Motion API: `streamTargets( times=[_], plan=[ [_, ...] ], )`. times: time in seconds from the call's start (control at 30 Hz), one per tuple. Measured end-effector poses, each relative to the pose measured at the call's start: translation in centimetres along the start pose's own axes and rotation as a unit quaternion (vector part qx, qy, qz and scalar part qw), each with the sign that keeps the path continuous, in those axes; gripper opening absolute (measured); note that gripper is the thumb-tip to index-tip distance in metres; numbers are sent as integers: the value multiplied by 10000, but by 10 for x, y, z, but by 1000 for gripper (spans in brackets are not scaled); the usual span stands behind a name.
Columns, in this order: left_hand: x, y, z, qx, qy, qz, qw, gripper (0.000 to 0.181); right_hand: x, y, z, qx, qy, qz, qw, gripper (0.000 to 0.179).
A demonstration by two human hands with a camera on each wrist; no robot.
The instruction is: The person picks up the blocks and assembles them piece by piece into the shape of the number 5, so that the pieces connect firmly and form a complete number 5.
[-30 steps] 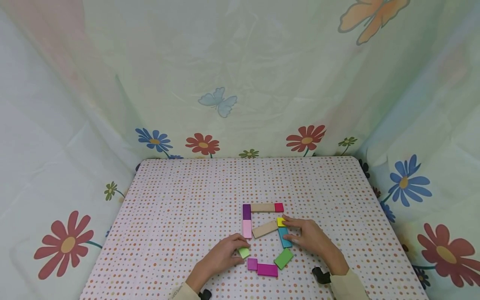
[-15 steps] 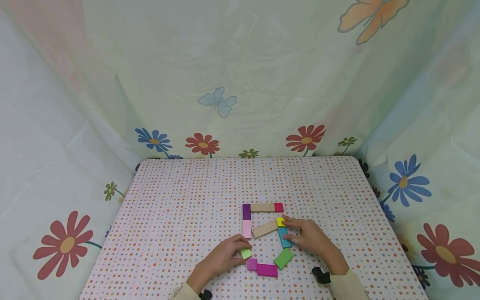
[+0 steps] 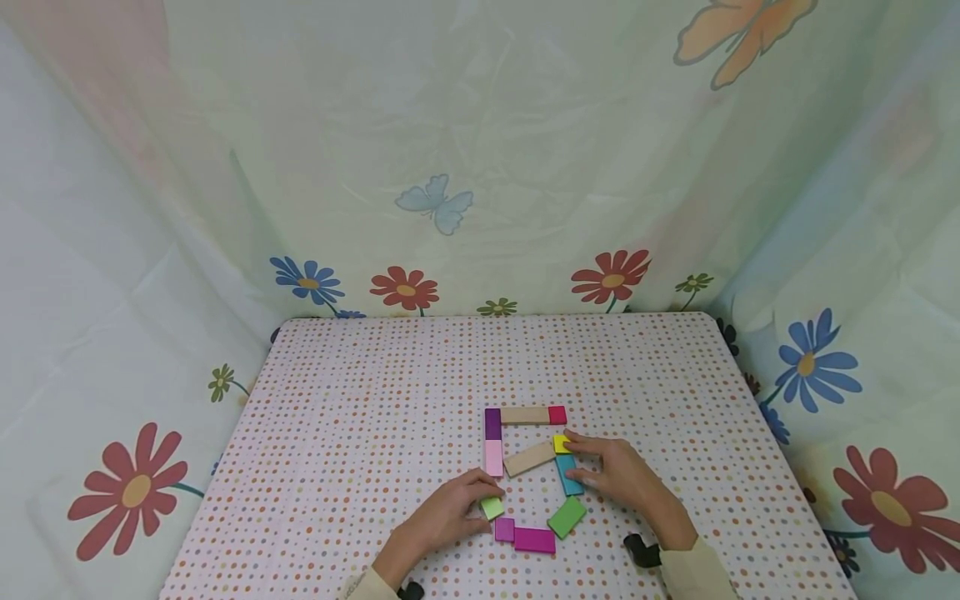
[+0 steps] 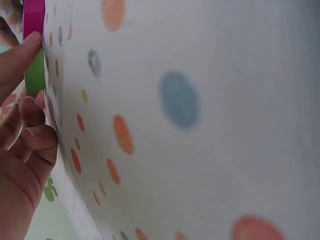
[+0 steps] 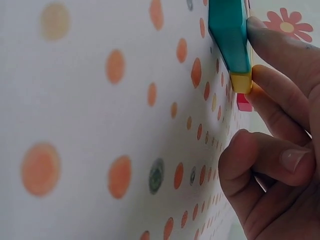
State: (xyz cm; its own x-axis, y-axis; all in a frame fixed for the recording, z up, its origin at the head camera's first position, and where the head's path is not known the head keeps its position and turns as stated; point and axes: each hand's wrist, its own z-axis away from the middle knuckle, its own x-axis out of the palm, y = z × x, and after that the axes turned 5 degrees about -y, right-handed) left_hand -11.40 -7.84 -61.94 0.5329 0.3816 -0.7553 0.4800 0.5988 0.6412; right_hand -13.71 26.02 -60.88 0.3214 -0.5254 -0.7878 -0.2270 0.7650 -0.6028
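Between the thumb and fingers of my left hand (image 3: 447,510) is a small light green block (image 3: 492,508), pinched at the lower left of a block outline. The left wrist view shows that green block (image 4: 35,77) beside a magenta one (image 4: 34,17). My right hand (image 3: 626,479) rests fingertips on the outline's right side. Its thumb touches the blue block (image 3: 569,477), and other fingertips touch the yellow block (image 3: 562,444). In the right wrist view the blue block (image 5: 230,35) and yellow block (image 5: 241,82) lie end to end; the outer fingers are curled away.
Dark purple (image 3: 492,423) and pink (image 3: 493,458) blocks form the upper left side. A plain wooden block (image 3: 525,416) reaches a red block (image 3: 557,415); another wooden block (image 3: 529,459) slants below. Green (image 3: 566,517), magenta (image 3: 535,541) and small magenta (image 3: 505,529) blocks lie nearest on the dotted table (image 3: 360,400).
My left hand has shifted the light green block slightly to the right, closer to the small magenta block. The right hand and the other blocks have stayed in place.
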Motion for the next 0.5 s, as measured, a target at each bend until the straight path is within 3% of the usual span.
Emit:
streamTargets(
  times=[0.17,0.3,0.5],
  plan=[
    [-5,2,10,-110,157,-155,9997,45,2,-4,1,-52,204,241,9995,49],
    [-12,1,17,-249,363,-299,9986,41,5,-13,1,-50,557,773,9954,39],
    [-25,-2,18,-358,1062,-572,9921,36,6,-26,-7,22,817,1687,9823,28]
  ],
)
